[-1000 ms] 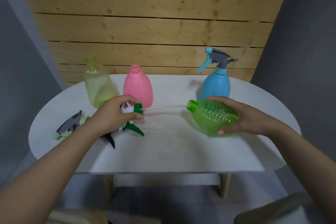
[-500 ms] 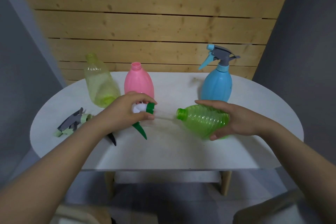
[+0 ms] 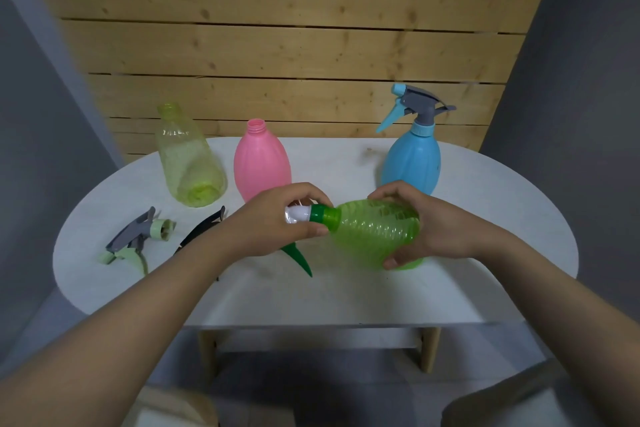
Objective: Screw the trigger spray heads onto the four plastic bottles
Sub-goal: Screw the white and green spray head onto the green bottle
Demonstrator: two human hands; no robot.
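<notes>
Green collar (image 3: 325, 217) of spray head (image 3: 300, 215) now seated on neck of green bottle (image 3: 375, 232); a second ago apart, dip tube bridging the gap; tube now inside, by judgement. Left hand (image 3: 273, 220) closed round head, trigger (image 3: 298, 258) hanging below; right hand (image 3: 427, 222) wrapped round bottle body, held sideways just above table (image 3: 485, 211). Threads probably not yet turned; twisting next. Blue bottle (image 3: 411, 163) already capped; pink bottle (image 3: 261, 163) and yellow bottle (image 3: 188, 159) open-necked; grey-green head (image 3: 138, 241) and black head (image 3: 202, 229) lying loose at left.
</notes>
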